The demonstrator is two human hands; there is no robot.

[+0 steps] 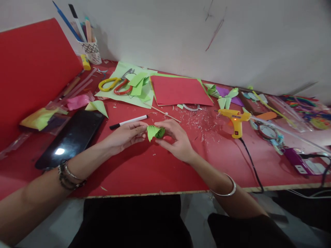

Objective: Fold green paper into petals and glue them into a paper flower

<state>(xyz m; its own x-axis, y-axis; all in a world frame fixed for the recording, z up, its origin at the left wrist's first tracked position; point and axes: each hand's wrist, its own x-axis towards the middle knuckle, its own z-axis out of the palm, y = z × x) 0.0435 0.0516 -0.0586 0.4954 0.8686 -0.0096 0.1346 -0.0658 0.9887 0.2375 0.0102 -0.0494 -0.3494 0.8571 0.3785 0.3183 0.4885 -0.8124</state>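
Between my two hands, just above the red tabletop (144, 168), is a curled piece of green paper (154, 132) with a notched edge and dark lines on its rolled side. My left hand (131, 135) pinches its left end with thumb and fingertips. From the other side, my right hand (176, 139) curves its thumb and fingers round the rolled end. A white marker with a black cap (129, 122) lies just behind my left hand. Beyond my right hand is a thin wooden stick (165, 113).
Yellow- and red-handled scissors (121, 86) lie on pale green paper, beside a red sheet (181, 90). A yellow glue gun (234, 121), its light lit, stands at right, its cord over the front edge. A black phone (72, 139) lies left. Paper scraps (204, 120) litter the middle.
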